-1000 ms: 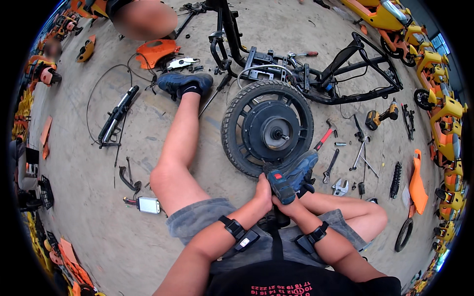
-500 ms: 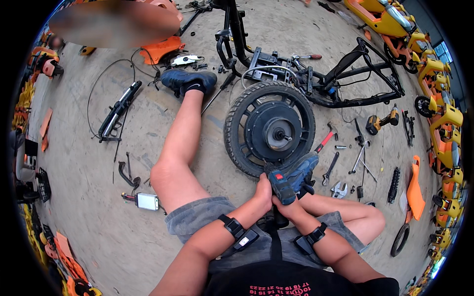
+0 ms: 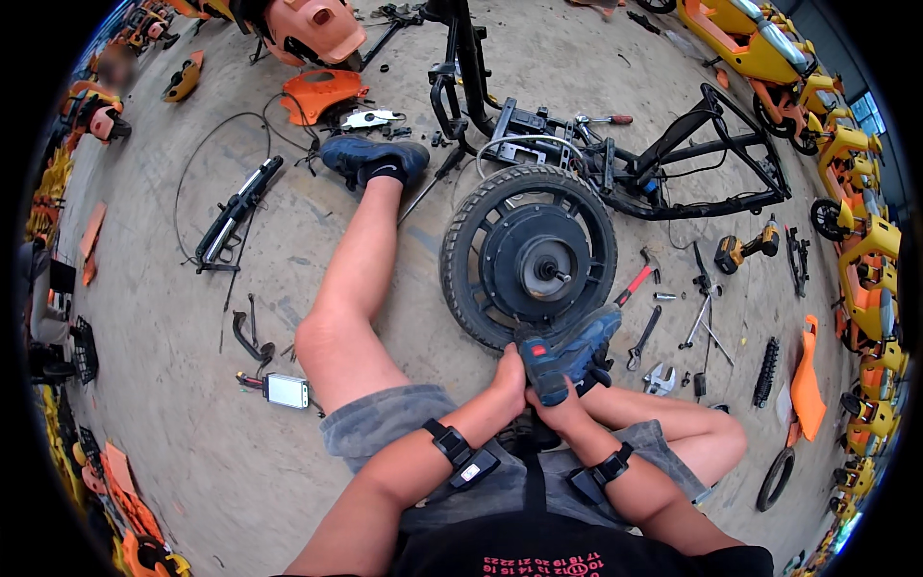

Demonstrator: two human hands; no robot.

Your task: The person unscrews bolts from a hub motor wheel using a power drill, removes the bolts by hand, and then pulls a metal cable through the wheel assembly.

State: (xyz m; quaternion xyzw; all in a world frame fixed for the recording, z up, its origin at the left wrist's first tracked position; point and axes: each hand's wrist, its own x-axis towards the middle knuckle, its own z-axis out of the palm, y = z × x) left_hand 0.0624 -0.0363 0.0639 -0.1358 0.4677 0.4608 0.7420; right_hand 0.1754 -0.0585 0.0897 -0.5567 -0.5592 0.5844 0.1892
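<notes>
Lying flat on the concrete floor: black wheel between the legs. Gripping the blue shoe at the wheel's near edge: left hand and right hand, both closed, wrists bent inward.

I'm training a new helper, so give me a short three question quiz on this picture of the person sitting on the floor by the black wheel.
1. True or false: the black spoked wheel with the rubber tyre lies flat on the grey concrete floor.
2. Multiple choice: both hands rest at A) the yellow cordless drill, B) the dark blue shoe with the red patch, C) the small silver box with wires.
3. Fill in: the red-handled tool lies to the wheel's ____ side.

Key: 1 true. 2 B; the left hand and right hand meet at the shoe's heel. 3 right.
</notes>
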